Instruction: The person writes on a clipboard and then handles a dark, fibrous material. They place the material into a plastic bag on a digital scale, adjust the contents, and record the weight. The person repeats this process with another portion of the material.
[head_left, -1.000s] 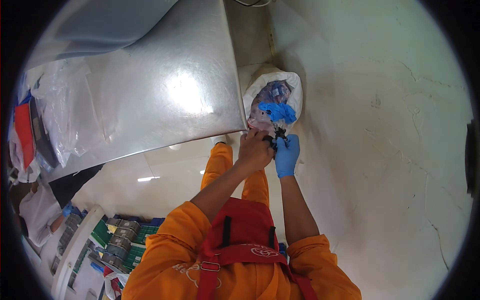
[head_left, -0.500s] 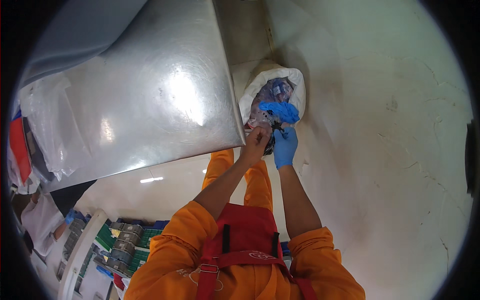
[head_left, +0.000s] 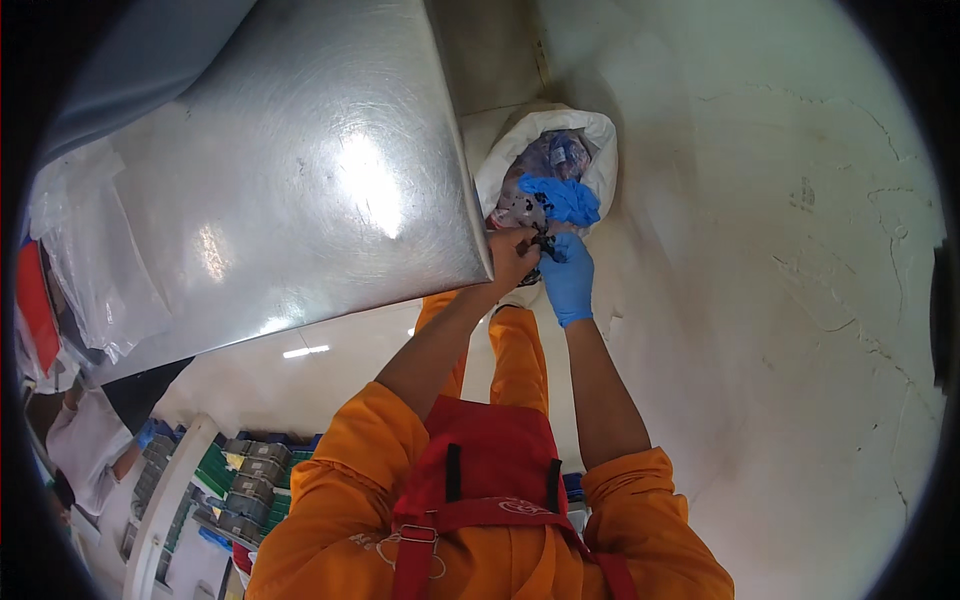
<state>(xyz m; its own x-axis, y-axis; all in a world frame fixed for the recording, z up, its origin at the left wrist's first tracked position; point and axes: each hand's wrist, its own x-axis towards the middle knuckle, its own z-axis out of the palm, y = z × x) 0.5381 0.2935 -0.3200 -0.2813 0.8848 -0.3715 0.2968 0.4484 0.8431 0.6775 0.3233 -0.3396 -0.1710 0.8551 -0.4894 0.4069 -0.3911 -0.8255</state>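
Sack (head_left: 600, 135) of white cloth stood on the floor by the steel bench's (head_left: 300, 180) corner — both hands had dropped closer to its mouth, bare left hand (head_left: 510, 255) and blue-gloved right hand (head_left: 568, 282) pinching a dark scrap (head_left: 542, 243).

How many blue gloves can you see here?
2. One is worn on the right hand, near the sack's rim; another blue glove lies loose on top of the waste in the white sack. The left hand is bare. More may be buried.

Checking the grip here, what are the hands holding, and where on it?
Both the bare left hand and blue-gloved right hand pinch a small dark item over the white sack; exact part unclear.
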